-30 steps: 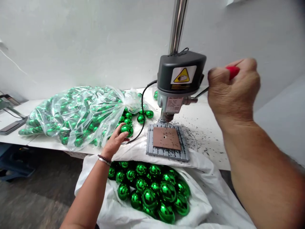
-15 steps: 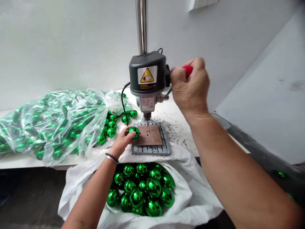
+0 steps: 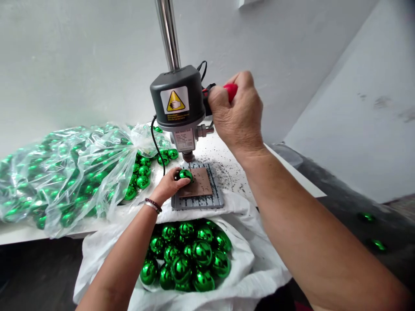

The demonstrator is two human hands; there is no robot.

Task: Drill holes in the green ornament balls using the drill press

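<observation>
Fingers (image 3: pixel 181 182) of my left hand (image 3: pixel 168 188) pinch a green ball (image 3: pixel 185 174) on the drill plate (image 3: pixel 198 190), under the bit; my right hand (image 3: pixel 238 114) grips the red lever (image 3: pixel 231 90); I judge drilling comes next: steady ball, slow pull; tabletop (image 3: pixel 227 168) dusted with shavings.

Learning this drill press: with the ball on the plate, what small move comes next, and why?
Probably pull the red lever down with the right hand: the left hand pins the green ball under the drill bit, which sits just above it.
</observation>
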